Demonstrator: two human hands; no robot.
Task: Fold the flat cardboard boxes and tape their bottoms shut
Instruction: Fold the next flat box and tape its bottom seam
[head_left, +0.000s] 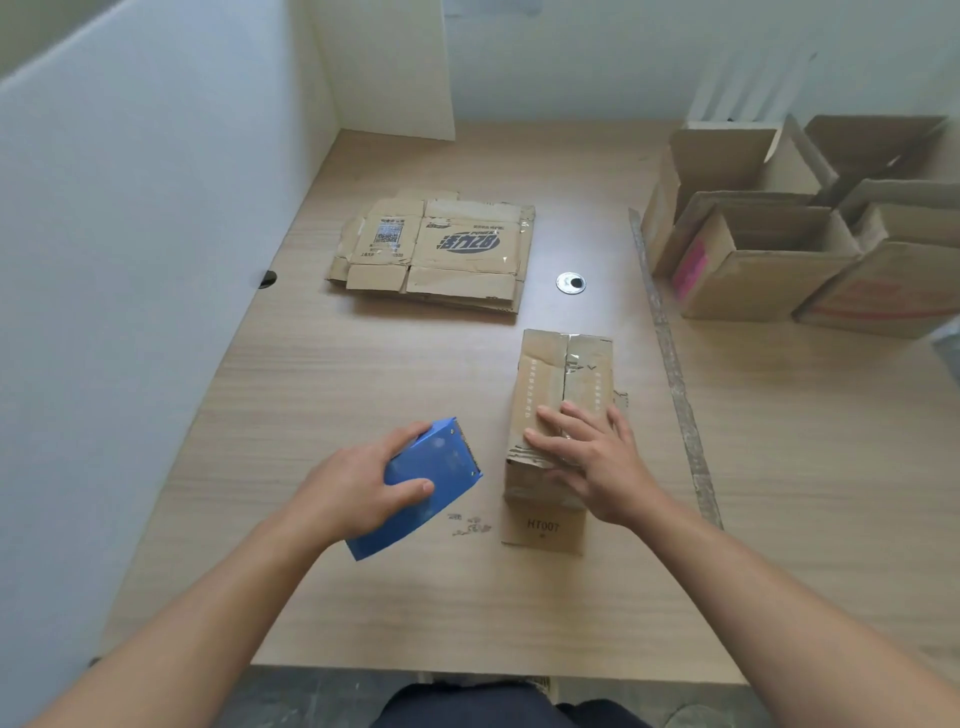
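Box (563, 384) stands bottom-up at about 4 o'clock of table (363, 374) centre, its flaps folded in and the centre seam running 12 to 6. Some clear tape shows near the far end of the seam; I can't tell if the near end is taped. Right hand (587, 462) lies flat with straight fingers, pressing the flaps at the box's near end. Left hand (353, 488) is wrapped around the blue dispenser (441, 457) at 9 o'clock of the box, just beside it and not touching it. Flat stack (441, 249) lies at 12 o'clock, and the finished boxes (769, 260) stand open at 2 o'clock. The box looks light, worn and creased, so it will likely slide or cave in under a hard push. The flaps probably spring up, so pin them near the seam and brace the side walls, not the torn edges. The dispenser looks rigid, so grip it across the body.
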